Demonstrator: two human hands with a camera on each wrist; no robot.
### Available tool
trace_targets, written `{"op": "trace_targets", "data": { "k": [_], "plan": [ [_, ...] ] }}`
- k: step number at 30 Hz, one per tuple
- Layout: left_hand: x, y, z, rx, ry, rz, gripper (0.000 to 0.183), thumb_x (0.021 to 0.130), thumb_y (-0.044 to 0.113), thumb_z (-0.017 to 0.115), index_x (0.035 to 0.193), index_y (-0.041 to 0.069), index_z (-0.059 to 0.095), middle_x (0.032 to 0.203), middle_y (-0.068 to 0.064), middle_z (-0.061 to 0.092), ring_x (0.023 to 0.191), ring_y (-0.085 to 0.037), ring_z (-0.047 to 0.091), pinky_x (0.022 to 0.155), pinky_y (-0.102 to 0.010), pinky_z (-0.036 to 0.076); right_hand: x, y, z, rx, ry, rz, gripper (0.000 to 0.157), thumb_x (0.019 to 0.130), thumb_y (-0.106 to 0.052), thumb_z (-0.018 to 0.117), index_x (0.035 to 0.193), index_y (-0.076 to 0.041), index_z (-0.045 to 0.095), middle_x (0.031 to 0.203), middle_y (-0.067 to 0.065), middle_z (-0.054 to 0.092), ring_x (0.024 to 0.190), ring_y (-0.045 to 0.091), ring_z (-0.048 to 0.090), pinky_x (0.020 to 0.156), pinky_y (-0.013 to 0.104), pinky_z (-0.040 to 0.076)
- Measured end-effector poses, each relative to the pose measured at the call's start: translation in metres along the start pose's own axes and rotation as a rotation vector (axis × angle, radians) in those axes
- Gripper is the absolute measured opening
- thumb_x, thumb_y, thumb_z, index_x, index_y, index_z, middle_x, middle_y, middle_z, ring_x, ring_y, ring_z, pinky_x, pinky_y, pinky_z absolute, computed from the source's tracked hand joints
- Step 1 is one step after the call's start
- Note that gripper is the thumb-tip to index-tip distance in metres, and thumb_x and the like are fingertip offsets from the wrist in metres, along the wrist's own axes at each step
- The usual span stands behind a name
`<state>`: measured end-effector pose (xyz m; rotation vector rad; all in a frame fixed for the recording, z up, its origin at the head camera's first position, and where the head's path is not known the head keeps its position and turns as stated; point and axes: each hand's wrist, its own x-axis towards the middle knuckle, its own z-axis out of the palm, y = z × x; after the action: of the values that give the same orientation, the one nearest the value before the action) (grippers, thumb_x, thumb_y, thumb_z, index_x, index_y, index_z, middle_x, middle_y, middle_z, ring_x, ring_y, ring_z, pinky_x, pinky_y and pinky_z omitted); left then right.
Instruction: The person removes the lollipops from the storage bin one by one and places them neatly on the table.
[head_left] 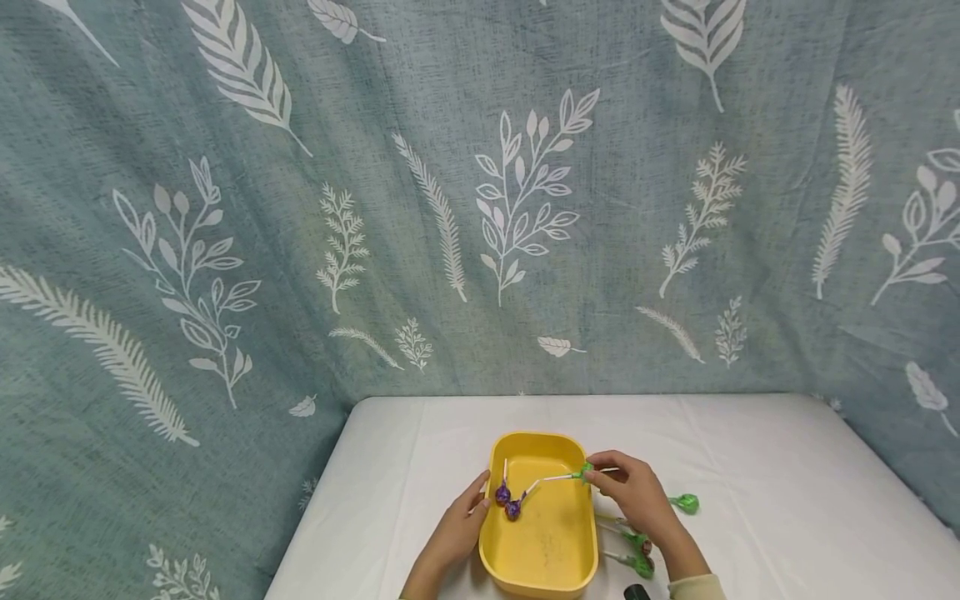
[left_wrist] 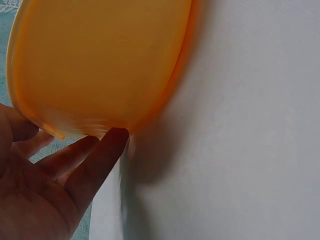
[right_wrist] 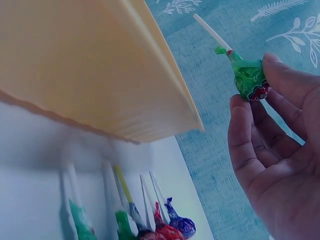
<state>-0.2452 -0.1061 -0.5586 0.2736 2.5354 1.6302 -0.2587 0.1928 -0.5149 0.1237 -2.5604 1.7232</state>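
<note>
A yellow rectangular tray [head_left: 538,533] stands on the white table. My left hand [head_left: 459,521] holds its left side, fingers against the outer wall and thumb at the rim; in the left wrist view fingertips [left_wrist: 118,136] touch the wall. Above the tray's right rim, my right hand [head_left: 630,492] pinches a green-wrapped lollipop [right_wrist: 249,80] by its candy end, its white stick pointing left over the tray. Inside the tray lie two purple-wrapped lollipops, one [head_left: 502,495] near the left wall and another [head_left: 513,510] beside it.
Right of the tray, several lollipops lie on the table, among them a green one [head_left: 641,567], a red one [right_wrist: 167,231] and a purple one [right_wrist: 181,225]. Another green lollipop [head_left: 686,502] lies farther right. A black object [head_left: 636,592] shows at the bottom edge. A leaf-patterned curtain [head_left: 480,208] hangs behind.
</note>
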Motion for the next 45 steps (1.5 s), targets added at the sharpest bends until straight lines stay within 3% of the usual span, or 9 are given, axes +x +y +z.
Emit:
{"op": "trace_targets", "data": {
  "k": [6, 10, 13, 17, 24, 34, 45],
  "plan": [
    [0.000, 0.000, 0.001, -0.008, 0.000, -0.022, 0.050, 0.107, 0.018, 0.049, 0.156, 0.012, 0.041, 0.145, -0.028, 0.051, 0.132, -0.047, 0.050, 0.108, -0.063, 0.039, -0.007, 0.002, -0.011, -0.026, 0.021, 0.028, 0.033, 0.094, -0.025, 0.075, 0.121, -0.006, 0.070, 0.119, 0.011, 0.069, 0.101, 0.025, 0.070, 0.078, 0.038, 0.061],
    [0.001, -0.001, 0.001, -0.009, 0.000, -0.018, 0.050, 0.107, 0.018, 0.049, 0.156, 0.012, 0.041, 0.145, -0.028, 0.051, 0.132, -0.047, 0.049, 0.108, -0.064, 0.039, -0.010, 0.004, -0.018, -0.033, 0.029, 0.057, 0.037, 0.094, -0.028, 0.075, 0.123, -0.006, 0.069, 0.117, 0.011, 0.069, 0.084, 0.025, 0.068, 0.063, 0.036, 0.058],
    [0.001, -0.002, 0.000, 0.000, -0.003, -0.009, 0.050, 0.107, 0.018, 0.049, 0.156, 0.012, 0.041, 0.145, -0.028, 0.051, 0.132, -0.047, 0.049, 0.109, -0.064, 0.038, -0.013, 0.006, -0.024, -0.042, 0.037, 0.068, 0.041, 0.095, -0.032, 0.074, 0.125, -0.005, 0.068, 0.118, 0.011, 0.069, 0.088, 0.027, 0.068, 0.067, 0.037, 0.060],
    [0.002, -0.004, -0.001, 0.011, -0.006, -0.003, 0.050, 0.107, 0.019, 0.049, 0.157, 0.012, 0.041, 0.144, -0.027, 0.052, 0.132, -0.046, 0.050, 0.109, -0.063, 0.038, -0.016, 0.011, -0.033, -0.085, 0.055, 0.065, 0.046, 0.095, -0.038, 0.073, 0.126, -0.005, 0.067, 0.122, 0.013, 0.067, 0.109, 0.029, 0.068, 0.087, 0.042, 0.060],
    [0.004, -0.005, -0.001, 0.003, -0.008, -0.019, 0.051, 0.107, 0.020, 0.049, 0.157, 0.014, 0.041, 0.146, -0.027, 0.050, 0.133, -0.046, 0.049, 0.109, -0.063, 0.038, -0.023, 0.024, -0.048, -0.112, 0.069, 0.116, 0.048, 0.095, -0.037, 0.073, 0.127, -0.002, 0.067, 0.123, 0.017, 0.066, 0.107, 0.032, 0.068, 0.087, 0.046, 0.059],
    [0.003, -0.003, -0.001, 0.001, -0.005, -0.026, 0.050, 0.107, 0.021, 0.049, 0.157, 0.015, 0.041, 0.147, -0.026, 0.050, 0.134, -0.046, 0.048, 0.109, -0.064, 0.037, -0.035, 0.041, -0.067, -0.140, 0.104, 0.147, 0.053, 0.094, -0.040, 0.073, 0.129, -0.001, 0.066, 0.125, 0.019, 0.066, 0.106, 0.030, 0.070, 0.084, 0.042, 0.060],
    [0.002, -0.002, -0.001, 0.010, -0.006, -0.017, 0.050, 0.108, 0.019, 0.049, 0.157, 0.013, 0.041, 0.151, -0.026, 0.046, 0.134, -0.045, 0.048, 0.110, -0.062, 0.038, -0.040, 0.066, -0.078, -0.213, 0.163, 0.198, 0.055, 0.094, -0.041, 0.073, 0.125, 0.003, 0.065, 0.122, 0.025, 0.066, 0.106, 0.038, 0.069, 0.078, 0.040, 0.061]
  ]
}}
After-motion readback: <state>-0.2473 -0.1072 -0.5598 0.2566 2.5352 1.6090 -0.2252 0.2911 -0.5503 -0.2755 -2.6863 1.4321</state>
